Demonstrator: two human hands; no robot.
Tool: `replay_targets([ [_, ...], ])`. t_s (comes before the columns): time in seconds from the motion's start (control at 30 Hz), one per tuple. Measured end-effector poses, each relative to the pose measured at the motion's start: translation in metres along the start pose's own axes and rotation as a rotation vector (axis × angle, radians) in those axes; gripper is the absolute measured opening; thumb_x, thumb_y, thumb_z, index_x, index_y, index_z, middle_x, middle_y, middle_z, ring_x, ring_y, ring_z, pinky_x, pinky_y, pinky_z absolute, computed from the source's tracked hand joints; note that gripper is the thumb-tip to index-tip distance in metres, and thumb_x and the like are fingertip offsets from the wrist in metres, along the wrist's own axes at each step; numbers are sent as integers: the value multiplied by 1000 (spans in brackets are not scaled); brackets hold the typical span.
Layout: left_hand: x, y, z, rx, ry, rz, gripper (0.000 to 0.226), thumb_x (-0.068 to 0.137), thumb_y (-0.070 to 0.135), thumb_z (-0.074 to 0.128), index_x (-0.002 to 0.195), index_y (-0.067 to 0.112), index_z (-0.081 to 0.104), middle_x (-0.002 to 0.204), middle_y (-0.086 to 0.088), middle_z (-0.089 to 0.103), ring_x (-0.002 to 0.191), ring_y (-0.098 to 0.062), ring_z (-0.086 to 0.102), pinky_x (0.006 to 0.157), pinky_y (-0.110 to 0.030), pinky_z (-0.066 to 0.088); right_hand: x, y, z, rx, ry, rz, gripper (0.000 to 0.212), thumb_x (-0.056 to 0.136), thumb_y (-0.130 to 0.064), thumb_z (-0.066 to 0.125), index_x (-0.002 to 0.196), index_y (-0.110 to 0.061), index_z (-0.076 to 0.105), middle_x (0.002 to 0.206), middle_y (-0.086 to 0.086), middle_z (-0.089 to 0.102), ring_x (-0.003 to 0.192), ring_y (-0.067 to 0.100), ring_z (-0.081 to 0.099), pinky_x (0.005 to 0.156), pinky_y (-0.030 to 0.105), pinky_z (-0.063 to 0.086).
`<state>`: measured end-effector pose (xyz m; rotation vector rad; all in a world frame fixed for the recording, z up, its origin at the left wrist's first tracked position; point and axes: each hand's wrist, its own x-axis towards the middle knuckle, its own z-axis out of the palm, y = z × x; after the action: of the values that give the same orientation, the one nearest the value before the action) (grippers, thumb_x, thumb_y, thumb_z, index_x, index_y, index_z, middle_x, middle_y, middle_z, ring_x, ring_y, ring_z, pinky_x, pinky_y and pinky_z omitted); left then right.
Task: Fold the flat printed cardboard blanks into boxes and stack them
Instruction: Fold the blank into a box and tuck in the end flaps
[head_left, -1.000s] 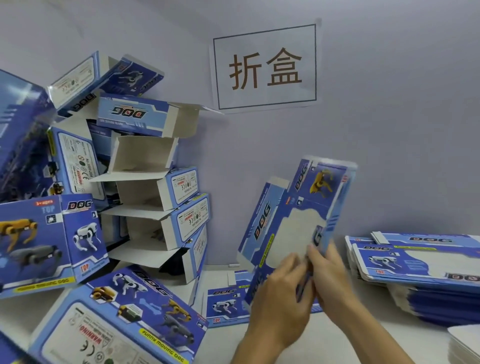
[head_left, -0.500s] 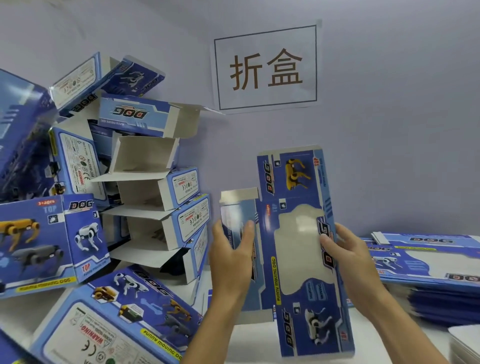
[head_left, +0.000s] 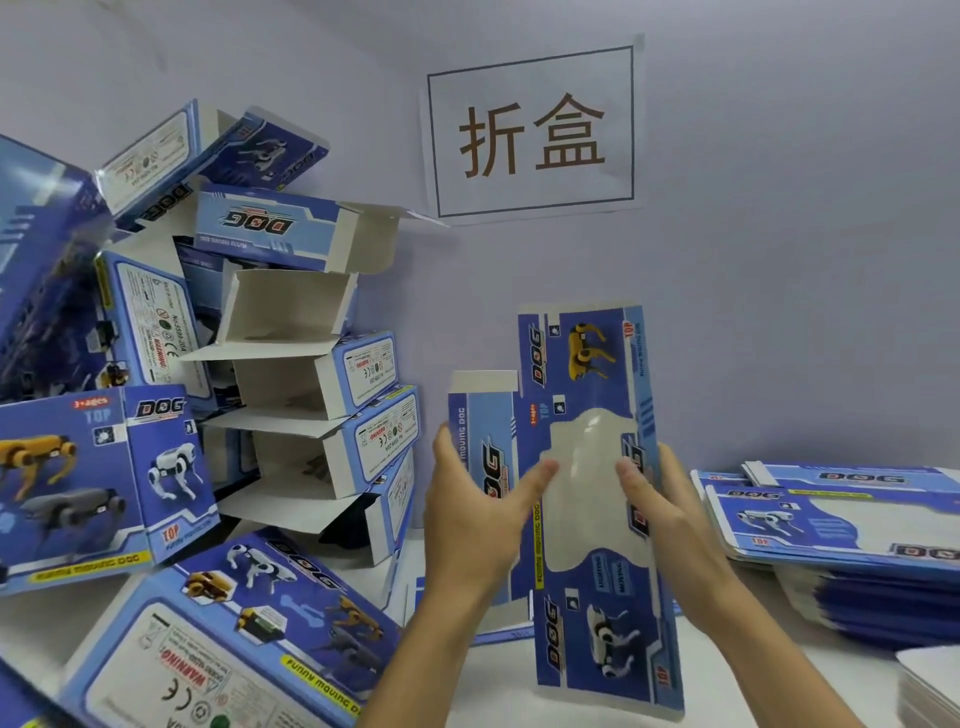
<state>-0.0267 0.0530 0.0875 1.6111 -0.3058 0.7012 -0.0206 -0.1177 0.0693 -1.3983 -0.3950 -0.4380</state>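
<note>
The person's left hand (head_left: 475, 519) is gripping the narrow side panel of an upright printed cardboard blank (head_left: 592, 509), thumb lying across the front face toward the clear window and the remaining fingers going behind the panel. The right hand (head_left: 670, 514) is gripping the opposite long edge, thumb pressing on the front beside the window and the other fingers wrapping behind. The blank is standing tall between both hands above the white table (head_left: 498, 691), partly opened so that the side panel is angling away from the main face. To the person's right, a stack of flat blanks (head_left: 841, 540) is lying on the table, near the right forearm. To the left, a heap of folded boxes (head_left: 291, 395) is leaning against the wall, several with open flaps showing white interiors, and one box (head_left: 234, 629) is lying tilted nearest the viewer. Behind everything, a paper sign (head_left: 532, 130) with two printed characters is hanging on the pale wall (head_left: 779, 260).
</note>
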Motion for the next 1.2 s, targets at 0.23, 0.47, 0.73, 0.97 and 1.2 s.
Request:
replay_targets([
  [0.23, -1, 6, -3, -47, 238, 100, 21, 89, 21, 72, 96, 30, 54, 95, 10, 71, 85, -9, 72, 57, -17, 56, 9, 1, -8, -266, 326, -35, 19, 99, -27, 56, 117, -27, 50, 97, 6, 63, 88, 22, 65, 60, 24, 50],
  [0.47, -8, 7, 9, 80, 167, 476, 27, 93, 17, 68, 79, 34, 53, 78, 15, 63, 70, -2, 60, 61, -13, 49, 10, -40, 2, 258, -77, 143, 48, 86, -38, 68, 128, -18, 58, 121, 13, 68, 107, 36, 68, 87, 53, 57],
  [0.73, -16, -16, 16, 336, -477, 409, 45, 81, 0, 70, 97, 35, 47, 125, 26, 45, 118, 2, 48, 83, -7, 50, 3, -38, 3, 295, -96, 328, 33, 81, -32, 66, 98, -5, 75, 95, 22, 74, 77, 35, 74, 56, 37, 59],
  [0.97, -23, -11, 23, 246, -450, 159, 57, 75, 91, 36, 118, 54, 35, 122, 25, 37, 124, -1, 40, 105, -31, 44, 0, -27, 11, 344, -89, 377, 41, 99, -37, 48, 120, -7, 66, 112, 18, 73, 102, 31, 72, 76, 43, 61],
  [1.2, -21, -16, 19, 396, -310, 153, 63, 94, 62, 44, 146, 42, 17, 146, 18, 29, 136, -2, 32, 102, -21, 39, -4, -23, 27, 42, -99, 307, 31, 104, -34, 44, 123, -17, 63, 103, 2, 77, 93, 15, 74, 74, 30, 61],
])
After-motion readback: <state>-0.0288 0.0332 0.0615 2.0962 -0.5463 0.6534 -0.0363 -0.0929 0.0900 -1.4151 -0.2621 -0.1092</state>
